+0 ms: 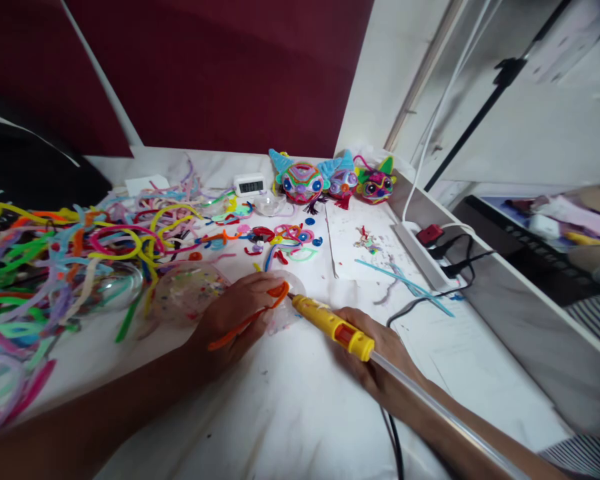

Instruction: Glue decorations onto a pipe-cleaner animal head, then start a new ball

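My left hand (240, 310) is closed on an orange pipe cleaner (240, 328), whose near end curls into a small coil at the fingertips. Under those fingers sits a clear plastic piece (280, 321), its exact shape partly covered by the hand. My right hand (375, 347) grips a yellow hot glue gun (330, 323) with a long clear glue stick (440, 407) coming out of its back. The gun's nozzle points left and meets or nearly meets the orange coil; contact is hard to tell. Left of my left hand lies a clear disc with coloured specks (187, 293).
A tangled heap of coloured pipe cleaners (80, 267) covers the left side. Several decorated animal heads (304, 183) stand at the back beside a white digital clock (250, 185). On the right are a power strip (423, 257), a black cord (405, 310) and paper sheets (350, 233).
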A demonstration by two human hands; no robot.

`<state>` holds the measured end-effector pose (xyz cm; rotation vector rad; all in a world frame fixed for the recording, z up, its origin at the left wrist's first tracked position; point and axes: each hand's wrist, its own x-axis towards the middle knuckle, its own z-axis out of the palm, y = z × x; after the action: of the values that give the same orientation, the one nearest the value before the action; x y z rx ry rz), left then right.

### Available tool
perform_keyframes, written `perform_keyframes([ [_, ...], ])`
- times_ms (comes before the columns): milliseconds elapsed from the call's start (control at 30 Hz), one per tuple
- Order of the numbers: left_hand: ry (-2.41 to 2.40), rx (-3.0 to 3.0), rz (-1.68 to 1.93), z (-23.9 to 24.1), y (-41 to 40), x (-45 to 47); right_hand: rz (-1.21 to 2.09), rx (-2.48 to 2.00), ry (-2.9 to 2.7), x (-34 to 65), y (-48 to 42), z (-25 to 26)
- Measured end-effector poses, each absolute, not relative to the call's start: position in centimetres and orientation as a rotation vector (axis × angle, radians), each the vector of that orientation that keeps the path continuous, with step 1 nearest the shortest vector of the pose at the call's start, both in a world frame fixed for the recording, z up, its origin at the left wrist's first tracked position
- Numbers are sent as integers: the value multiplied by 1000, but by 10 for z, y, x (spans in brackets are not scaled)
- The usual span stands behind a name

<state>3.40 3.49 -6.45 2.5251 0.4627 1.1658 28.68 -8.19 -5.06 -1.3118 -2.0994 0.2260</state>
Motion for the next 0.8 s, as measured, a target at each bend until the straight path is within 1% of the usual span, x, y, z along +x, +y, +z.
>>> perform_keyframes([
  [633, 524, 2395, 1246, -68, 36, 36, 227, -1283, -2097, 284, -83, -54],
  [800, 520, 2401, 1262, -67, 35, 36, 171, -1254, -2107, 290, -80, -59],
])
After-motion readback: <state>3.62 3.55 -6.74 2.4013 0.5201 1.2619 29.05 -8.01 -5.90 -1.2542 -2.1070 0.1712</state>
